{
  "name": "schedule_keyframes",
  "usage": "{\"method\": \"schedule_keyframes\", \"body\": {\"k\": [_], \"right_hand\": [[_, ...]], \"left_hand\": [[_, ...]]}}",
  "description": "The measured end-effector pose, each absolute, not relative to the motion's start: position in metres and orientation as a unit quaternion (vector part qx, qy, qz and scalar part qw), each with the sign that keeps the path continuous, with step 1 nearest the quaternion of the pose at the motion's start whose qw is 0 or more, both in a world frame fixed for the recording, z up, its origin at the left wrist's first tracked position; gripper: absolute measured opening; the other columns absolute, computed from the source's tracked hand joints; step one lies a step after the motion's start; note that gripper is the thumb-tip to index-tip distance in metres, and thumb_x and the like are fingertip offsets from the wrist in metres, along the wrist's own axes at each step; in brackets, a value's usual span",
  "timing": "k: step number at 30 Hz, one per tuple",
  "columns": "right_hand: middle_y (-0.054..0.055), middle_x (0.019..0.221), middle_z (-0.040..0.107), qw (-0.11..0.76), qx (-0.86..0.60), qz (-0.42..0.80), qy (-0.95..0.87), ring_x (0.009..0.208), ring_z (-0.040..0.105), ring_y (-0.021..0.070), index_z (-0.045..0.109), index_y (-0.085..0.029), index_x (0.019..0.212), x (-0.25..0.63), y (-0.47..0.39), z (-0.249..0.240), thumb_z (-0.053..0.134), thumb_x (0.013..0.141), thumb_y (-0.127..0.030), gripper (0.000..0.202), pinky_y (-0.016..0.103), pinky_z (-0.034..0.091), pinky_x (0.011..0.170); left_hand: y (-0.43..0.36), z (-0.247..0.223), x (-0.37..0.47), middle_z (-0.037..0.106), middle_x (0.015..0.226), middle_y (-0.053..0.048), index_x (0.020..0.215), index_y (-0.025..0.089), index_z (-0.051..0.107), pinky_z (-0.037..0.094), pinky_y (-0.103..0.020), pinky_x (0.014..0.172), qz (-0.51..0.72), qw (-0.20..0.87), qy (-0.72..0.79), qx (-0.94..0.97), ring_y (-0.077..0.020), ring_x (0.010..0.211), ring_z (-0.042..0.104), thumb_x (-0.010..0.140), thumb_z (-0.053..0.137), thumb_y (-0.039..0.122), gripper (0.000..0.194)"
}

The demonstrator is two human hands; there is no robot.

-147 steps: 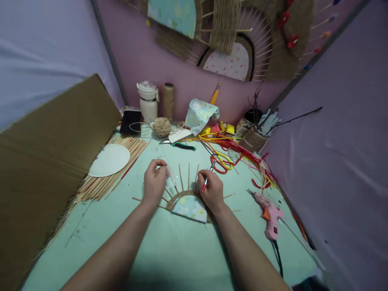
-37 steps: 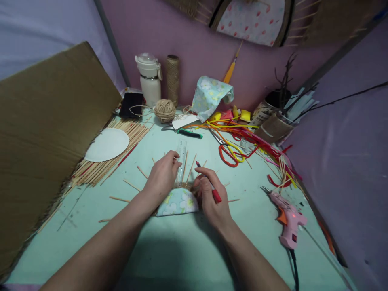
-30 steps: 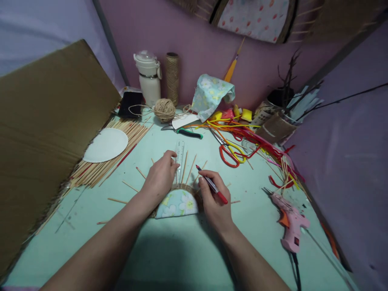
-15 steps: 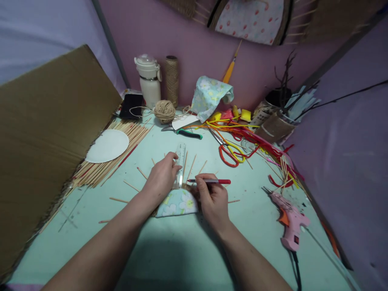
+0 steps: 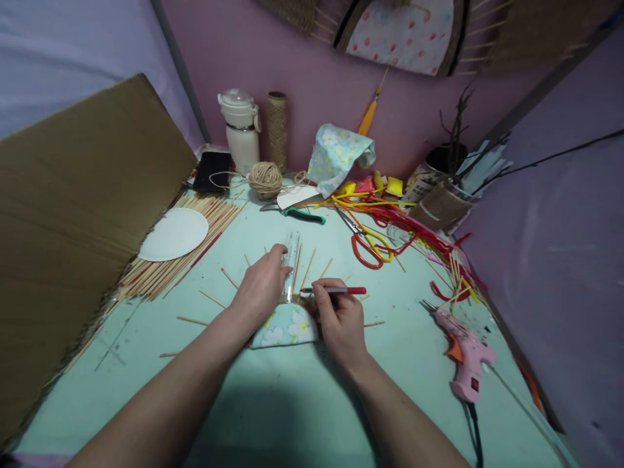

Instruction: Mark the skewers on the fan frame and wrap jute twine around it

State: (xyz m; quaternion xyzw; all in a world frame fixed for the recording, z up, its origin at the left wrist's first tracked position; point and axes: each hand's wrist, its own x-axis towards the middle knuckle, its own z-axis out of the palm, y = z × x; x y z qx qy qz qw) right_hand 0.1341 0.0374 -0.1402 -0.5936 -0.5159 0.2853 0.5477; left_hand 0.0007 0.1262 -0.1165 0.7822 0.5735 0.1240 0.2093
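Note:
My left hand (image 5: 263,279) is closed on a clear ruler (image 5: 293,250), thumb and fingers pinching its left edge. The ruler's lower end meets the curved top of a half-round piece covered in floral fabric (image 5: 285,327). Thin wooden sticks (image 5: 212,299) fan outward from that piece, and a brown edging shows along its curve. In my right hand (image 5: 340,318) is a pen with a red cap end (image 5: 355,290), held nearly level, its tip pointing left close to the ruler. My left forearm and right hand hide parts of the piece and some sticks.
A cardboard sheet (image 5: 88,234) leans at left beside a pile of sticks (image 5: 195,250) and a white oval (image 5: 175,234). Behind lie a twine ball (image 5: 265,180), pliers (image 5: 305,215) and scissors (image 5: 368,250). A pink glue gun (image 5: 465,357) rests at right.
The pen and my right hand have shifted very slightly left, bringing the tip nearer the ruler. My left hand keeps its hold on the ruler.

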Motion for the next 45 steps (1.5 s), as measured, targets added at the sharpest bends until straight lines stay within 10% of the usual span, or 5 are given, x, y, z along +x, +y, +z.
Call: {"method": "schedule_keyframes", "body": {"k": [45], "right_hand": [[0.007,0.09,0.071,0.542,-0.61,0.252,-0.521,0.081,0.066,0.0183,0.068,-0.016,0.09,0.1317,0.0463,-0.1467,0.049,0.092,-0.03,0.023,0.03,0.051,0.075]], "left_hand": [[0.126,-0.1182,-0.0007,0.069,0.094,-0.01,0.111,0.018,0.051,0.046,-0.033,0.076,0.107,0.214,0.556,0.796,-0.0262,0.093,0.065,0.089,0.049,0.024,0.023]]}}
